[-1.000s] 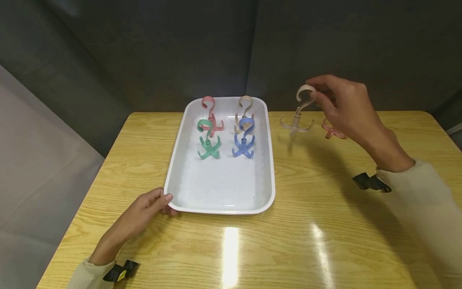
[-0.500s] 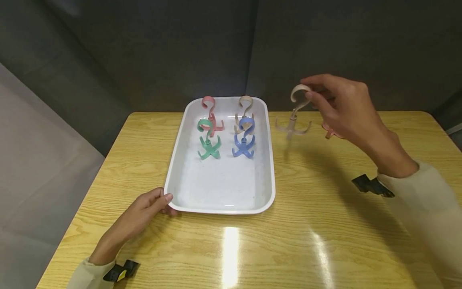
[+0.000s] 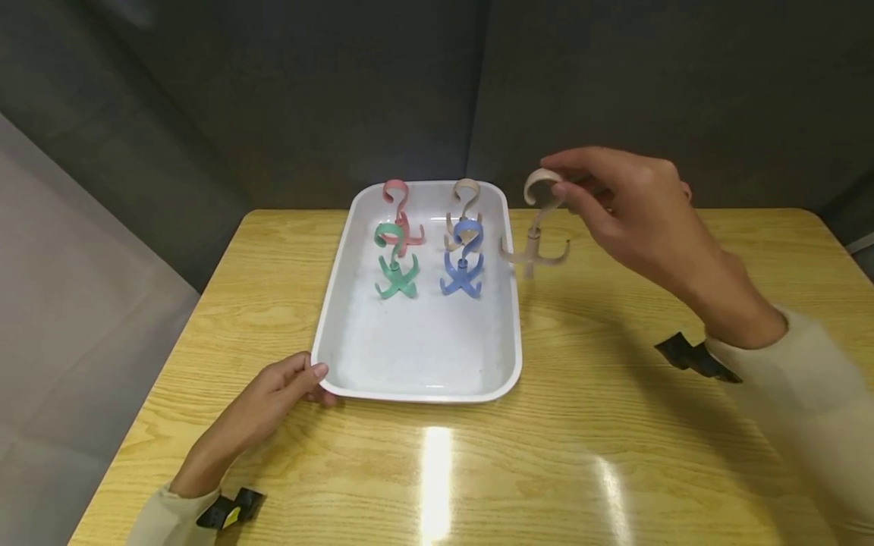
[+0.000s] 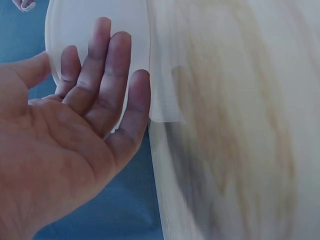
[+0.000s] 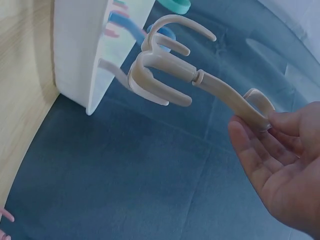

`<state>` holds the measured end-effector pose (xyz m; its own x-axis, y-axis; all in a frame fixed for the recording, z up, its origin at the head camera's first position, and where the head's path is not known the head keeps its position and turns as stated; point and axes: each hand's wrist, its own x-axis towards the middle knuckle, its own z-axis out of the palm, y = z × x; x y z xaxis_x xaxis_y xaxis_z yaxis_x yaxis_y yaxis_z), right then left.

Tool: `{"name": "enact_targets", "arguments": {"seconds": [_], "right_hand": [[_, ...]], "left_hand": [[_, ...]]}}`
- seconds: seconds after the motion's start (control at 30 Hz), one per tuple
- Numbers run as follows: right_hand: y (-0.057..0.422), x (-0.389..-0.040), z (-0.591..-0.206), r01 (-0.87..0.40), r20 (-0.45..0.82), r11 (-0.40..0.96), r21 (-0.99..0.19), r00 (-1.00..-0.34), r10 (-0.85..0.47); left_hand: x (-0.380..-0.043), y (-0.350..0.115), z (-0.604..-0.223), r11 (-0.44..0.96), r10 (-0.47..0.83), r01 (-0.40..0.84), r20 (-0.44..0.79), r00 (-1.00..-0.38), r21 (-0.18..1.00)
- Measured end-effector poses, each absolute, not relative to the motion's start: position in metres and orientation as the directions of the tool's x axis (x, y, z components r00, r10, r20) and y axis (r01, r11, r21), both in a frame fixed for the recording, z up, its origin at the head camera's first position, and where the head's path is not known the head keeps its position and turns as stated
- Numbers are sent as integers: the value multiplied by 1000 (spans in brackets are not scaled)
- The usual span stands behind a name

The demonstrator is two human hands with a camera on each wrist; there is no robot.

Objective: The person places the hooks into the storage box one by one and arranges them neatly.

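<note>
My right hand (image 3: 635,197) pinches the curled top of a beige four-pronged hanging hook (image 3: 533,246). The hook hangs tilted in the air by the right rim of a white tray (image 3: 419,345), one prong overlapping that rim in the head view. In the right wrist view the beige hook (image 5: 167,65) shows its prongs and the swivel joint in its stem. My left hand (image 3: 262,398) holds the tray's near left corner, thumb on the rim and fingers outside below it. Inside the tray stand a pink hook (image 3: 403,235), a green hook (image 3: 396,279), a blue hook (image 3: 462,277) and another beige hook (image 3: 466,196).
The tray rests on a wood-grain table (image 3: 614,409), in front of a dark curtain (image 3: 307,98). Part of a pink piece (image 5: 6,216) shows at the lower left edge of the right wrist view. Bright light reflects from the table front.
My right hand has carried the beige hook leftward, from over the table to the tray's right rim. The pink hook on the table has become hidden behind that hand. My left hand stays put.
</note>
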<state>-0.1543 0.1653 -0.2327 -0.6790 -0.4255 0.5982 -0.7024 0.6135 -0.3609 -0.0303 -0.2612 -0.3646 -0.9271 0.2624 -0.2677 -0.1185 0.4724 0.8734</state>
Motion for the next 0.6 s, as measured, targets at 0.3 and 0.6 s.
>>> {"name": "enact_targets", "arguments": {"seconds": [0.3, 0.6], "right_hand": [[155, -152, -236, -738, 578, 564, -371, -659, -482], [144, -150, -240, -757, 550, 509, -410, -650, -524]], "left_hand": [[-31, -261, -364, 474, 263, -118, -267, -927, 873], [-31, -261, -365, 462, 261, -125, -269, -927, 878]]}}
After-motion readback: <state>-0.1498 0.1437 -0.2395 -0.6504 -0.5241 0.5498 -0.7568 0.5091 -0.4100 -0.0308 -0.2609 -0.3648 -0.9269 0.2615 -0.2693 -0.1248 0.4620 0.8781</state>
